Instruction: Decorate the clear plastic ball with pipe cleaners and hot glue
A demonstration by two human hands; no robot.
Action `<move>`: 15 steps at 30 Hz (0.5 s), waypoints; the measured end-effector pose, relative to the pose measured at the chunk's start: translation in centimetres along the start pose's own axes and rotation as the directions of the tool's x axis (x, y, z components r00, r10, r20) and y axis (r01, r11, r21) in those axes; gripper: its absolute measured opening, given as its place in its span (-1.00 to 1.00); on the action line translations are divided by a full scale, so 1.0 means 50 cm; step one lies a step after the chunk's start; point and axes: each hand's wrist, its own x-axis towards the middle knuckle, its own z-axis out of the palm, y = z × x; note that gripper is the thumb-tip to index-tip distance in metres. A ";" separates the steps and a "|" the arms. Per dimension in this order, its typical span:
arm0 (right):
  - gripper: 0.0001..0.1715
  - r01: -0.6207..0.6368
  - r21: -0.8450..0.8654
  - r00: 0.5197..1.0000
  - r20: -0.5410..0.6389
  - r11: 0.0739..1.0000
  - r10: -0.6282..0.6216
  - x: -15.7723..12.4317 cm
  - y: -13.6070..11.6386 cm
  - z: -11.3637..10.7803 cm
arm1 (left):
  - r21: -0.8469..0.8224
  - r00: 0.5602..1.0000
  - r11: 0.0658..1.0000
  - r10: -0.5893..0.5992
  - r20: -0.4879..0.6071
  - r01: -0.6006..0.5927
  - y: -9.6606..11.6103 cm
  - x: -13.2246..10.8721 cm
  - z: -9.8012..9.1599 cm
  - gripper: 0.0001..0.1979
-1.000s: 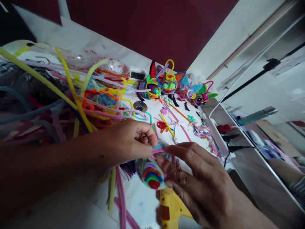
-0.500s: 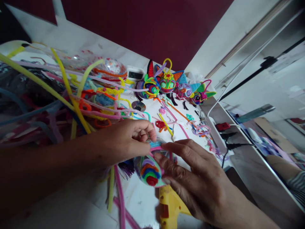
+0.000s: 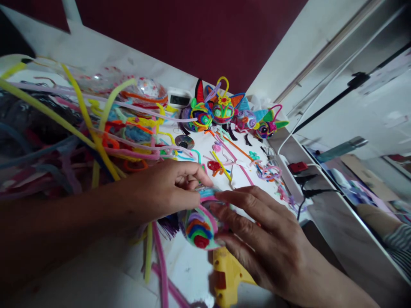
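Note:
A round ornament (image 3: pixel 199 231) with coiled, coloured pipe cleaners and a red centre sits between my hands. My left hand (image 3: pixel 173 184) is closed at its upper left edge, thumb and fingers pinching near a light-blue pipe cleaner strip (image 3: pixel 207 192). My right hand (image 3: pixel 266 231) wraps round the ornament's right side, fingertips pressed on it; part of the ornament is hidden behind those fingers. A dark purple tassel (image 3: pixel 169 226) shows at its left. Below lies a yellow glue gun (image 3: pixel 226 273), partly covered by my right hand.
Loose pipe cleaners (image 3: pixel 86 115) are heaped at left. Several finished animal-head ornaments (image 3: pixel 224 112) stand along the back beside a small digital display (image 3: pixel 179 99). A power strip (image 3: pixel 293 179) with cables lies at right. Another person's striped sleeve (image 3: pixel 398 246) shows at far right.
The view has shifted slightly, so everything sits a little further left. Both hands keep their hold on the ornament, with the right fingers moved slightly over it.

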 end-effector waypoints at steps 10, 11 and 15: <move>-0.76 -0.019 0.031 1.000 -0.019 0.999 0.019 -0.002 0.009 0.003 | 0.050 0.999 0.998 -0.026 -0.033 0.028 0.016 -0.002 0.003 -0.75; -0.77 -0.023 0.035 1.000 -0.014 0.999 0.023 -0.001 0.010 0.003 | 0.055 0.999 0.998 -0.018 -0.036 0.020 0.015 -0.003 0.003 -0.75; -0.76 -0.035 0.040 0.999 -0.004 0.999 0.035 -0.002 0.013 0.003 | 0.052 0.999 0.999 -0.012 -0.040 0.014 0.012 -0.003 0.005 -0.73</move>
